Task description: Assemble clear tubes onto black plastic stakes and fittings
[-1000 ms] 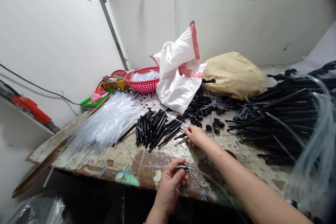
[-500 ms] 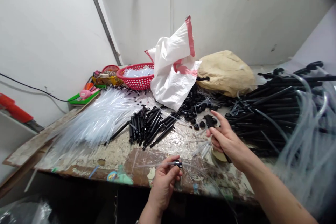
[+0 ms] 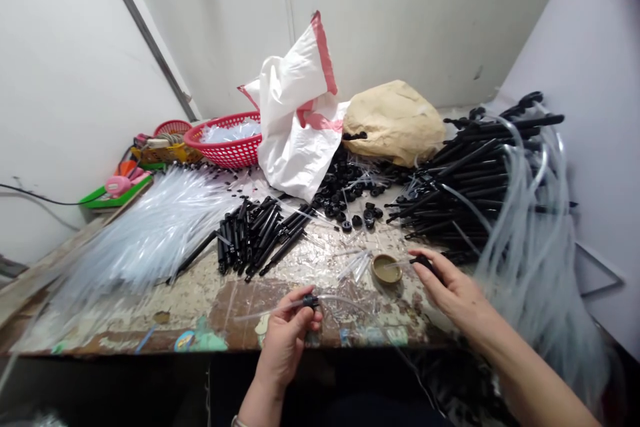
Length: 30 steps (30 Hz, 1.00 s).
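Near the table's front edge, my left hand pinches a small black tube fitting. Clear thin tubing runs out of the fitting on both sides. My right hand is closed around a slim black piece, partly hidden by the fingers. A short clear tip extends left from this piece, over the rim of a small round dish. Short clear tube pieces lie just left of the dish. Black round caps are scattered farther back.
Black rods lie in a pile at centre, beside a large bundle of clear tubes. A red basket, a white sack and a tan bag stand behind. Black rods with long clear hoses are heaped at right.
My right hand has moved from the black caps down to beside the dish, and its stretched fingers have closed around the black piece. My left hand keeps its fitting. The view has turned right.
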Each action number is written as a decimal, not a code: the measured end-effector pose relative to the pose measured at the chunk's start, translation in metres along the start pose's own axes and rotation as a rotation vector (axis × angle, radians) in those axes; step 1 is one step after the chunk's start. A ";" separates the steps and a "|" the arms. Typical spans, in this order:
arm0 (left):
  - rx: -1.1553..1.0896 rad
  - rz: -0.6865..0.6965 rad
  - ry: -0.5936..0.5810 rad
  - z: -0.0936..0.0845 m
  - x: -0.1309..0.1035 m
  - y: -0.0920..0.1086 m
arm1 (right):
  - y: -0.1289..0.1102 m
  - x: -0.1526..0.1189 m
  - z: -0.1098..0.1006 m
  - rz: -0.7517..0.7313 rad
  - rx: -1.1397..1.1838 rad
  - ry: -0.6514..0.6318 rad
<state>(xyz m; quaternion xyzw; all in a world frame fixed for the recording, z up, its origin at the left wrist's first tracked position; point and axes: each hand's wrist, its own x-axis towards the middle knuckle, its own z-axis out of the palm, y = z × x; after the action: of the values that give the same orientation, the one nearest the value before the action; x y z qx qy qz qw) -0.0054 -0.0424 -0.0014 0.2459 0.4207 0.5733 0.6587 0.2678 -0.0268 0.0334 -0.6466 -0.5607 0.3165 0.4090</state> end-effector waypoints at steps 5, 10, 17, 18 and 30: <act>0.034 0.005 0.007 0.002 -0.001 0.001 | 0.011 0.003 0.001 -0.048 -0.199 -0.053; 0.075 0.007 0.019 0.002 0.001 -0.002 | 0.010 0.003 0.000 -0.022 -0.152 0.026; 0.045 0.045 0.078 0.003 0.004 -0.008 | -0.030 -0.025 0.011 0.227 0.568 -0.221; 0.037 0.037 0.087 0.004 0.004 -0.008 | -0.037 -0.030 0.016 0.250 0.625 -0.306; -0.037 -0.007 0.093 0.009 -0.001 -0.004 | -0.059 -0.036 0.066 0.266 0.605 -0.480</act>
<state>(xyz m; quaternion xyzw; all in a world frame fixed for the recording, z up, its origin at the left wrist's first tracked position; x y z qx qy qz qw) 0.0044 -0.0428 0.0001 0.2055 0.4412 0.5893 0.6449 0.1769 -0.0485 0.0528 -0.4720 -0.4334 0.6591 0.3937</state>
